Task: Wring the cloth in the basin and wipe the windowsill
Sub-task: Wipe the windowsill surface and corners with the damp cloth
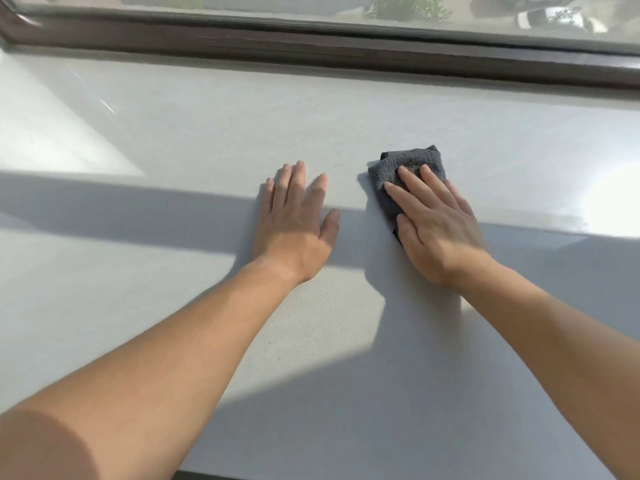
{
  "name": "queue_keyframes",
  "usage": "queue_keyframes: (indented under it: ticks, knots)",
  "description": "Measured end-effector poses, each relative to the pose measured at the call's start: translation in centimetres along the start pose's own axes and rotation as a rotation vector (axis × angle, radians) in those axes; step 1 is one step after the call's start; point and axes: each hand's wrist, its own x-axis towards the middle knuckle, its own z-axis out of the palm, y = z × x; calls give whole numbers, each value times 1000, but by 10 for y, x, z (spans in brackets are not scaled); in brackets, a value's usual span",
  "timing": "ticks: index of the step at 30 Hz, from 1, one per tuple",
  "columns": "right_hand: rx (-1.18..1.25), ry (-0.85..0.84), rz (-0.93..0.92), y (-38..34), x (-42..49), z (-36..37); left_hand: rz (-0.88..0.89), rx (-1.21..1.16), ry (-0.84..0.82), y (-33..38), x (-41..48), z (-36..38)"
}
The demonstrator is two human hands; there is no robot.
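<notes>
Head view: right hand (436, 223) lies flat, fingers straight, pressing the folded grey cloth (407, 174) onto the windowsill (207, 133). Left hand (296, 220) rests open on the sill just beside it, holding nothing. Basin not in view. Judgement: wiping step. Keep even palm pressure, overlap strokes, work back toward the window frame (311, 46).

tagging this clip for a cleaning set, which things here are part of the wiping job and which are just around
Part of the job:
grey cloth, under the flat right hand
windowsill
left hand, flat on the sill beside the cloth

Just around:
dark window frame
greenery outdoors
</notes>
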Motion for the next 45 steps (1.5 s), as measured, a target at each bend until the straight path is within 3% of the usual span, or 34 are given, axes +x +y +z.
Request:
queue_keyframes:
  ticks: [4,6,8,10,12,18,20,23,25,27,29,31,34,37,42,45]
  knots:
    - [55,91,383,42,47,-7,-53,-49,18,7,1,2]
    - [50,72,445,40,66,1,-108,-104,79,19,12,7]
    - [33,52,292,24,69,11,-100,-167,120,29,24,10]
    - [-3,18,47,19,64,16,-58,-197,87,32,34,15]
    - [-26,-17,-62,39,68,12,-46,-159,37,32,37,24]
    - [23,130,381,71,112,4,-60,-68,38,34,36,36]
    - [35,107,309,47,119,12,-61,-52,35,36,37,37]
    - [-9,33,-34,23,121,20,-54,-41,56,38,38,37]
    - [-31,0,-140,38,126,13,-46,-38,69,40,38,37]
    - [-17,25,-34,66,134,6,-49,-39,76,41,39,37]
    - [24,81,219,83,139,2,-49,-36,72,42,40,38]
    - [25,123,337,70,145,7,-53,-43,77,44,40,39]
    - [22,76,105,43,144,13,-54,-48,80,49,40,38]
    - [-18,14,-78,65,135,7,-53,-50,77,50,41,38]
    - [25,92,304,154,115,-16,-45,-38,74,56,41,43]
    - [39,126,434,146,111,-10,-51,-19,74,62,42,46]
